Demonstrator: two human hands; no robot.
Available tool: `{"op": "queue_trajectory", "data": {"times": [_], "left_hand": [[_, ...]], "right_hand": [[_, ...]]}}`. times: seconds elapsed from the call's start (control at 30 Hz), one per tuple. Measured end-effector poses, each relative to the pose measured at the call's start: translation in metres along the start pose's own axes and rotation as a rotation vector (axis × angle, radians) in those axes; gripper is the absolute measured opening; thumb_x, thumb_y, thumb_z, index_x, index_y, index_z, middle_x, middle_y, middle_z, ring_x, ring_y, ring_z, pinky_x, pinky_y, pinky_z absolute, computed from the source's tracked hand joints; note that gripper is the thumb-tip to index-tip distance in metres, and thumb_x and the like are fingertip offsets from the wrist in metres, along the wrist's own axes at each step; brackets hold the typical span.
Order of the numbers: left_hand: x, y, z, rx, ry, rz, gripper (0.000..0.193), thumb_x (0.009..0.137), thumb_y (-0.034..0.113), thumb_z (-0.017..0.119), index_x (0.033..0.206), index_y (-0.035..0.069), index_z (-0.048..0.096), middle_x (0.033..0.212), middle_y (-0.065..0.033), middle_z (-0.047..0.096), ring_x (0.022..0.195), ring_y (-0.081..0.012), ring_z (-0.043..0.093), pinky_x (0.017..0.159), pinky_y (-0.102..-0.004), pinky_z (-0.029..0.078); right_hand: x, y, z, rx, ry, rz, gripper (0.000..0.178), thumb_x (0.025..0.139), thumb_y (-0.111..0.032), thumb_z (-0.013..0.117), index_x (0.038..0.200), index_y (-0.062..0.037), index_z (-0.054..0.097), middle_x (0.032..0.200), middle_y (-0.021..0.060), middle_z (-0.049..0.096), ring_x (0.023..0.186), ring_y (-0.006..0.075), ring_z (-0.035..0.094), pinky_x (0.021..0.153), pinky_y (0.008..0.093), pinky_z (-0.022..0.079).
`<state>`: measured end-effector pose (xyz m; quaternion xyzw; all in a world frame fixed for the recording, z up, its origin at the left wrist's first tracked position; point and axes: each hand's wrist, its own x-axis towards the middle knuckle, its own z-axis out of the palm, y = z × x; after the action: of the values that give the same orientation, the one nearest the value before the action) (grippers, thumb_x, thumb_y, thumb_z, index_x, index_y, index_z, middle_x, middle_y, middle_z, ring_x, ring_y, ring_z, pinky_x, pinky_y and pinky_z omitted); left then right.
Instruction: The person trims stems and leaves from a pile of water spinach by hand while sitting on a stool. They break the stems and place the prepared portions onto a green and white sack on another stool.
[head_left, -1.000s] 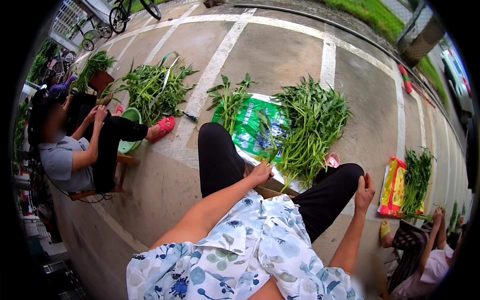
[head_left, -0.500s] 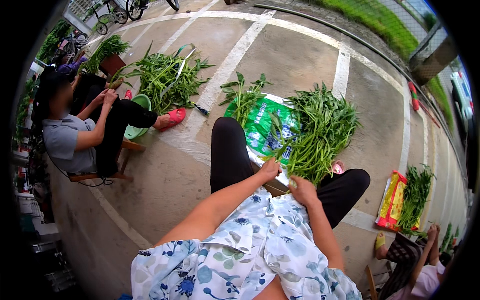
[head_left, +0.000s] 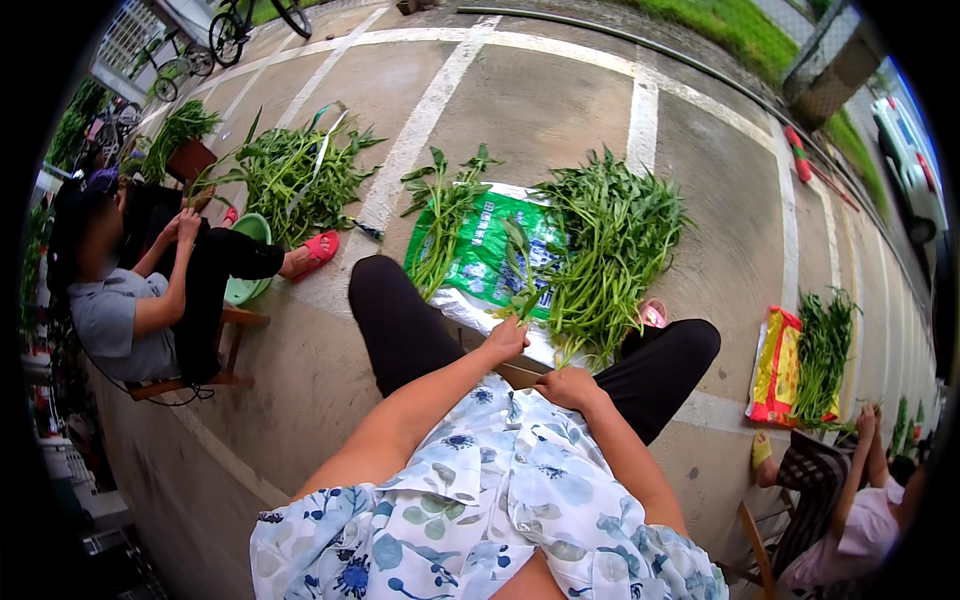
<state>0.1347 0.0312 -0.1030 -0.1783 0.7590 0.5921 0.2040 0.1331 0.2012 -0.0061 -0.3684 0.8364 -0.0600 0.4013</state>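
My left hand [head_left: 507, 338] is closed around a leafy water spinach stalk [head_left: 519, 262], whose leaves point away from me over a green printed bag [head_left: 485, 258]. Close by on the right, my right hand [head_left: 567, 387] rests low at my lap with its fingers curled. Whatever those fingers may hold is hidden. A large heap of water spinach [head_left: 612, 245] covers the bag's right side, stems toward me. On its left side lies a smaller bunch of water spinach [head_left: 437, 240]. The bag and a white sheet lie over a low box between my knees.
At the left, a seated person [head_left: 120, 300] handles stems beside a green basin [head_left: 248, 255] and another heap of greens [head_left: 300, 180]. Lower right, a second person [head_left: 850, 510] sits near greens on a red-yellow bag [head_left: 777, 365]. A pink object [head_left: 653, 313] is by my right knee.
My view has shifted, so the scene sits further left. My right hand has turned inward and its fingers have curled. The left hand keeps its hold on the stalk.
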Motion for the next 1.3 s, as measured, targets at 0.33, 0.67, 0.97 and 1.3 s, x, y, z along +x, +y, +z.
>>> {"op": "queue_trajectory", "data": {"times": [0.33, 0.67, 0.97, 1.3], "left_hand": [[-0.032, 0.003, -0.005, -0.073, 0.027, 0.016, 0.023, 0.087, 0.021, 0.04, 0.088, -0.002, 0.045, 0.069, -0.0116, 0.061, 0.056, -0.0198, 0.059, 0.054, -0.0321, 0.047], [-0.055, 0.005, 0.01, -0.075, 0.078, 0.125, 0.023, 0.088, 0.02, 0.039, 0.087, -0.002, 0.045, 0.07, -0.0121, 0.061, 0.057, -0.0211, 0.059, 0.054, -0.0327, 0.047], [-0.05, 0.0, 0.011, -0.267, 0.013, 0.088, 0.023, 0.088, 0.021, 0.041, 0.088, -0.002, 0.044, 0.072, -0.0117, 0.061, 0.055, -0.0184, 0.058, 0.052, -0.0309, 0.047], [-0.05, 0.004, 0.01, -0.304, -0.114, -0.015, 0.026, 0.089, 0.024, 0.039, 0.094, 0.0, 0.045, 0.081, -0.0101, 0.06, 0.062, -0.0156, 0.057, 0.058, -0.0287, 0.048]], "right_hand": [[-0.01, -0.01, -0.005, -0.012, -0.052, 0.031, 0.048, 0.084, -0.042, 0.038, 0.078, -0.0027, 0.066, 0.082, 0.0175, 0.063, 0.078, 0.0319, 0.06, 0.072, 0.0397, 0.046], [-0.122, 0.008, -0.038, 0.042, 0.506, -0.266, 0.029, 0.073, -0.029, 0.06, 0.091, -0.0066, 0.057, 0.082, 0.0068, 0.059, 0.086, 0.0223, 0.053, 0.084, 0.0339, 0.036], [-0.11, -0.009, 0.004, -0.161, 0.56, -0.079, 0.007, 0.071, -0.009, 0.049, 0.077, -0.0075, 0.054, 0.061, 0.0064, 0.054, 0.068, 0.0206, 0.054, 0.072, 0.0318, 0.036], [-0.108, 0.012, 0.007, 0.64, 0.432, -0.026, 0.023, 0.08, -0.009, 0.056, 0.099, 0.0043, 0.057, 0.088, 0.0169, 0.062, 0.079, 0.0202, 0.06, 0.069, 0.0282, 0.046]]}}
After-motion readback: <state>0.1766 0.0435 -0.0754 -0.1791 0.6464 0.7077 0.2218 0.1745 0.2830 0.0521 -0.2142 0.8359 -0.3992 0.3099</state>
